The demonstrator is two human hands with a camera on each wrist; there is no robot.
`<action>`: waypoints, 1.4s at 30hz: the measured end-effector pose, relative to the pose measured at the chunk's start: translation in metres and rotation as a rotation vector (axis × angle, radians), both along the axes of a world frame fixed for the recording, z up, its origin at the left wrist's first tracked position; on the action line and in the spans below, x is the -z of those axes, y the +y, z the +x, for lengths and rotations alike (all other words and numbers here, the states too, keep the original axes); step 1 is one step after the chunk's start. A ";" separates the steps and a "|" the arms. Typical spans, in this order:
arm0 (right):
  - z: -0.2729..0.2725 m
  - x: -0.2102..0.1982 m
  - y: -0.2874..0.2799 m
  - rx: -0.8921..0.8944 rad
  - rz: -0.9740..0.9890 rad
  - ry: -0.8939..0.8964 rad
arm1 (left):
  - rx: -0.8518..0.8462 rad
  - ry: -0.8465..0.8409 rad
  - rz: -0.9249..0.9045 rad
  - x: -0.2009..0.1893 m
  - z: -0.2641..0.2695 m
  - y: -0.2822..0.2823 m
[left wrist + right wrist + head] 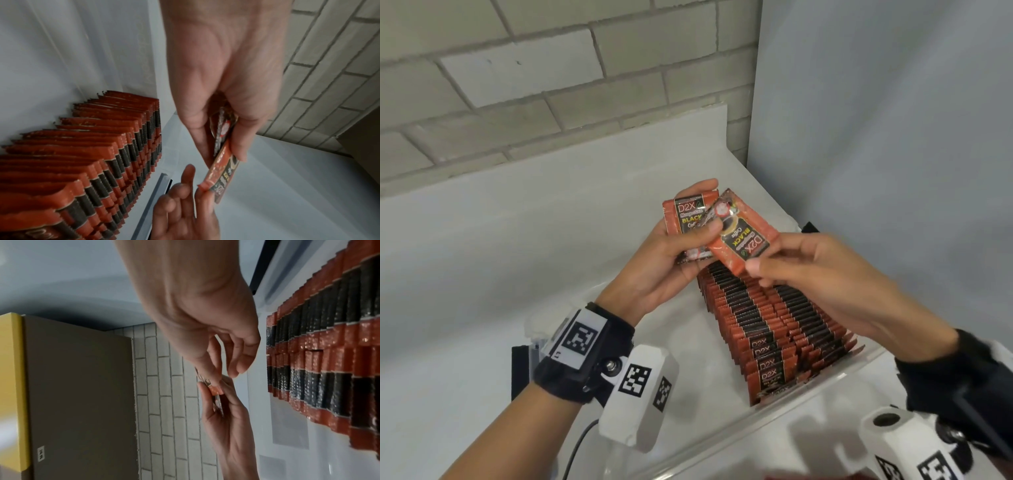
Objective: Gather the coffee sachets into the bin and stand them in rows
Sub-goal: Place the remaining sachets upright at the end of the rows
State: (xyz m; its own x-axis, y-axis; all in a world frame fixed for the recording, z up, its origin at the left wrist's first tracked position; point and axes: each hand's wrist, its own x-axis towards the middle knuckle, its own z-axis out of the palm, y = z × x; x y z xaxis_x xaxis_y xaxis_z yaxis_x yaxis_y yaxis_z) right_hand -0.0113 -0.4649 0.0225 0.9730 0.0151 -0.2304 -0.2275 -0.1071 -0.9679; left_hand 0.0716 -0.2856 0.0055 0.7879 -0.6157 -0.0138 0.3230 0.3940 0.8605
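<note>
Setting: a white table [465, 240] is set against a pale brick wall [517, 85], with a grey panel [893, 137] at the right.
Bin: a clear plastic bin [784, 407] is seen nearest on the table, its rim catching the light.
Standing sachets: two rows of orange-and-black coffee sachets [774, 325] are packed upright inside the bin, along its right part.
Right hand [825, 274]: the lower corner of a tilted sachet [743, 236] is pinched between thumb and forefinger; the other fingers are loosely curled.
Left hand [671, 260]: a second sachet [685, 219] is gripped, thumb across its face and fingers curled behind; the tilted sachet's upper end is pressed under the same thumb.
Position: both held sachets are kept above the bin's far end.
</note>
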 end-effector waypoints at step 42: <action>-0.025 0.008 -0.037 -0.726 -0.672 -0.153 | -0.006 0.132 0.076 -0.002 0.002 0.000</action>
State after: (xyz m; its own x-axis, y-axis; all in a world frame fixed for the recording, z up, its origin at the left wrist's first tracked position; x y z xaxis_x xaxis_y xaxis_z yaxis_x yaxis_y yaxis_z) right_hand -0.0368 -0.5016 0.0144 0.7994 0.5304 -0.2822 0.2321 -0.7059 -0.6692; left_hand 0.0737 -0.2860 0.0076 0.7795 -0.6046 -0.1638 0.4332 0.3314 0.8382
